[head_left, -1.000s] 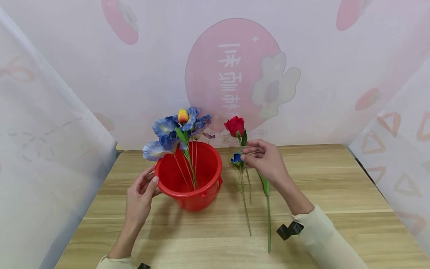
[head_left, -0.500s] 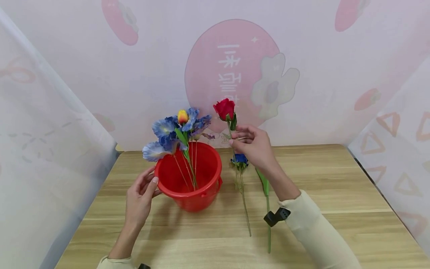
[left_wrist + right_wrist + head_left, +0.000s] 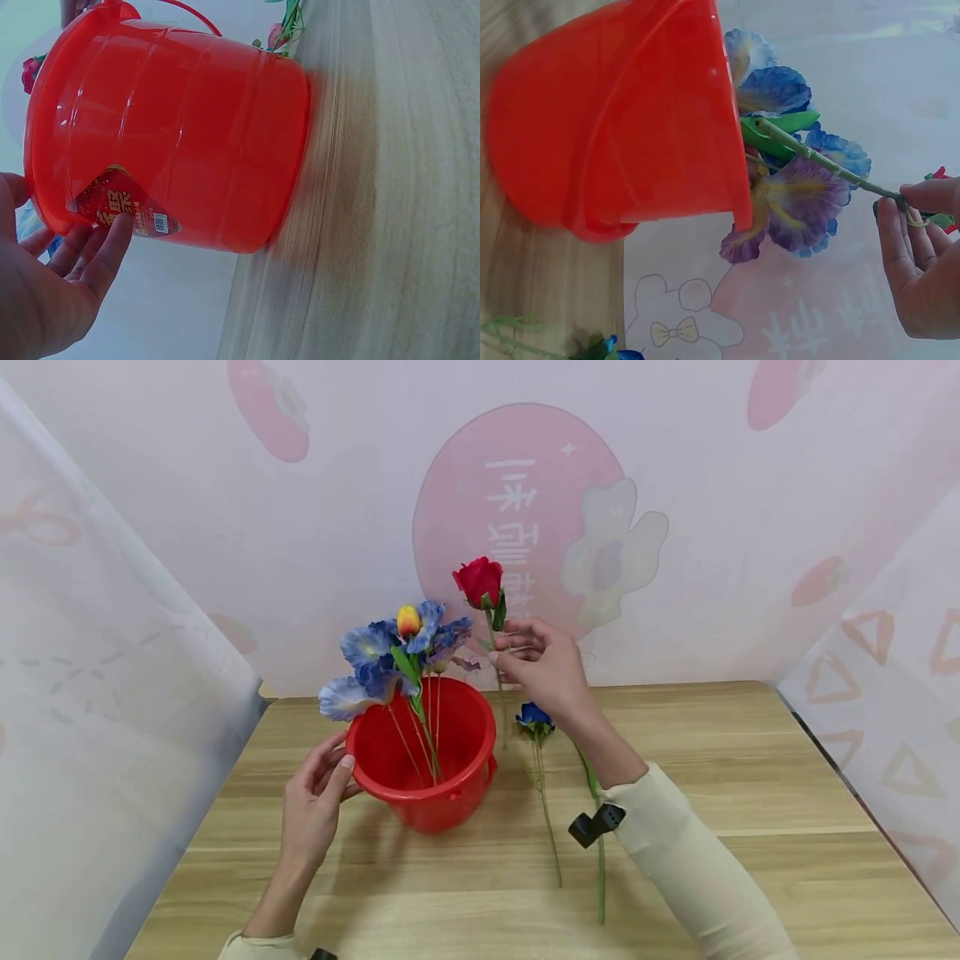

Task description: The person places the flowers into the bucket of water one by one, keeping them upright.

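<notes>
My right hand (image 3: 551,672) pinches the stem of a red artificial rose (image 3: 478,582), upright in the air to the right of the red bucket (image 3: 442,810). In the right wrist view the stem's bare end (image 3: 761,124) lies above the bucket's rim, in front of the flowers. My left hand (image 3: 311,802) holds the bucket at its left rim, with fingers (image 3: 112,251) against the outer wall. Standing in the bucket are blue-purple irises (image 3: 367,647) and a yellow-orange tulip (image 3: 408,621).
On the wooden table (image 3: 712,877), right of the bucket, lie a blue rose (image 3: 534,717) and a green-stemmed flower (image 3: 601,868), whose head is hidden behind my right arm. A pink rosebud (image 3: 276,36) shows behind the bucket. A printed cloth (image 3: 337,527) hangs behind the table.
The right hand has lifted the red rose up and to the left, toward the bucket, away from the blue rose. The left hand and bucket have stayed in place.
</notes>
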Demonstrator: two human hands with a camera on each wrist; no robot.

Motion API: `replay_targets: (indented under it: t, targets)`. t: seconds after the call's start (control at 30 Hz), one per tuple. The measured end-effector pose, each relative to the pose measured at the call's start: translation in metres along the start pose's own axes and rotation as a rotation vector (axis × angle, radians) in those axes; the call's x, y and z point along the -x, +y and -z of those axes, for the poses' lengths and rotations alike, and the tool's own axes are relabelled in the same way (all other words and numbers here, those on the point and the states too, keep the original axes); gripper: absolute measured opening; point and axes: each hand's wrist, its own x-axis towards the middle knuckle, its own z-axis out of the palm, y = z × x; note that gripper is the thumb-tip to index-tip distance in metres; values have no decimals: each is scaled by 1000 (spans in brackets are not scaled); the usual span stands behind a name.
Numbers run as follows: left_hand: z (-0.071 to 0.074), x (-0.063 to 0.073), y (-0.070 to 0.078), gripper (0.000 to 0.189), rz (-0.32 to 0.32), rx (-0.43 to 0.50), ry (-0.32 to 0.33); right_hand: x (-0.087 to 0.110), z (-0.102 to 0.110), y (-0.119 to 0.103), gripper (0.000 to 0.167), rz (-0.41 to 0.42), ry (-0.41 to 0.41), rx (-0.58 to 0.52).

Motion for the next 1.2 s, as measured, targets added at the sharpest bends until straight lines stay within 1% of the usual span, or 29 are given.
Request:
replay_targets:
  t: [0.3,0.5,0.77,0.93,1.2]
  targets:
    - [0,0,-1,45,2,1,3,-10,-18,-8,41,23,27,-59]
    - [0,-1,-2,45,4,1,5,-15,-33,-5,41,17,20,-86]
    - [0,0,0,45,-4,26,-2,-17,-51,3,40,16,-11,-77]
    - [0,0,0,45,-8,13,-6,-14,-60,9,41,7,-37,-75]
    - [-1,0,0,45,-13,31,-8,-13,-72,21,39,1,-56,-21]
